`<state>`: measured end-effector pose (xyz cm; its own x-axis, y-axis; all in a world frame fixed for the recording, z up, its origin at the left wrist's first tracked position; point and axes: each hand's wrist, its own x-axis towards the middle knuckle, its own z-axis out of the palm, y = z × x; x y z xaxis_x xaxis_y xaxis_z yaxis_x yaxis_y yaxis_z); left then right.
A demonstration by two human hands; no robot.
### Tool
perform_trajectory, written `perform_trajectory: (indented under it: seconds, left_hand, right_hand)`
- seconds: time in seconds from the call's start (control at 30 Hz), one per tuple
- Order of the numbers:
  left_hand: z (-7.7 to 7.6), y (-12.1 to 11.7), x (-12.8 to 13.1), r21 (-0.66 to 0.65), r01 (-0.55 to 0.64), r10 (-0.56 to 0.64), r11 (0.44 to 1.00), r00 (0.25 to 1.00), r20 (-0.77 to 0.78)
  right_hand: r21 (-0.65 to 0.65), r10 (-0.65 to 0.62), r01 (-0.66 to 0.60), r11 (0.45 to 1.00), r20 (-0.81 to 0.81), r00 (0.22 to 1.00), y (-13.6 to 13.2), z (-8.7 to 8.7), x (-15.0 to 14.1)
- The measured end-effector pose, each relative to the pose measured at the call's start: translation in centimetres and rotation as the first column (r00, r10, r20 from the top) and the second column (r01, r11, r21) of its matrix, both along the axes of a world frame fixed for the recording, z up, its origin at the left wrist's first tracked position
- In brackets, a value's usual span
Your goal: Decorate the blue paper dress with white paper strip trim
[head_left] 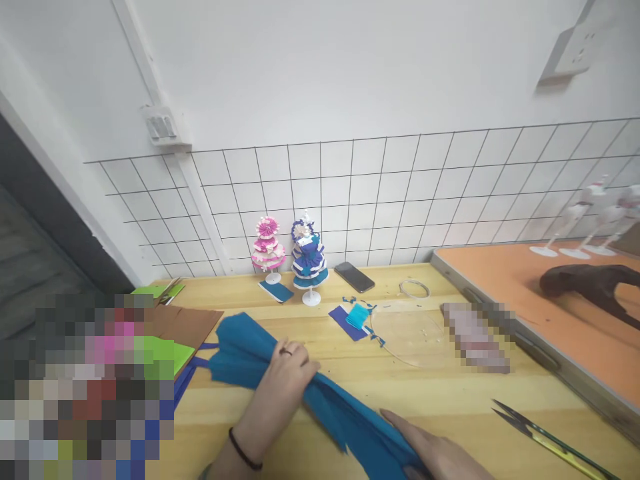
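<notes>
A long, folded sheet of teal-blue crepe paper (pixel 340 413) stretches slantwise over the front of the table, its left end fanned out in soft pleats. Around its middle, my left hand (pixel 287 373) is closed and bunches the paper; a ring and a dark wrist band show on it. My right hand (pixel 435 450) grips the nearer right end, fingers along the upper edge and partly cut off by the frame. Scissors (pixel 545 440) with yellow-green handles lie slightly open to the right. Beyond my hands, a small cyan folded piece (pixel 357 316) rests on a purple strip (pixel 343 323).
Miniature dresses on stands, one pink (pixel 269 247), one blue and white (pixel 310 263), stand by the wall. A phone (pixel 355 277), wire coil (pixel 415 289) and clear round sheet (pixel 407 333) lie behind. Coloured sheets (pixel 185 320) pile left; an orange table (pixel 500 280) adjoins right.
</notes>
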<state>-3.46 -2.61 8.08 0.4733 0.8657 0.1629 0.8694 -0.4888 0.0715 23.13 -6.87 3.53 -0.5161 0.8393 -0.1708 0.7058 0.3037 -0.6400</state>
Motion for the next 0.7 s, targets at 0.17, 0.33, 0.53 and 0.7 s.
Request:
perform_trajectory:
  seconds: [0.17, 0.33, 0.53, 0.7]
  left_hand:
    - [2.4, 2.0, -3.5, 0.077, -0.209, 0.213, 0.975, 0.976, -0.052]
    - [0.0, 3.5, -7.8, 0.018, -0.459, 0.457, 0.888, 0.881, -0.118]
    - [-1.7, 4.9, -5.5, -0.173, -0.314, 0.325, 0.934, 0.945, 0.041]
    - [-3.1, 8.7, 0.9, -0.205, -0.242, 0.272, 0.948, 0.953, 0.134]
  right_hand:
    - [0.059, 0.026, -0.019, 0.998, -0.128, 0.991, 1.6, 0.0, -6.0]
    - [0.101, 0.084, -0.07, 0.992, -0.151, 0.985, 3.6, 0.1, -10.7]
    - [0.353, -0.036, 0.005, 0.936, 0.081, 0.996, 11.1, 1.5, -7.3]
    - [0.431, -0.175, 0.064, 0.9, 0.224, 0.959, 16.6, 0.7, -4.6]
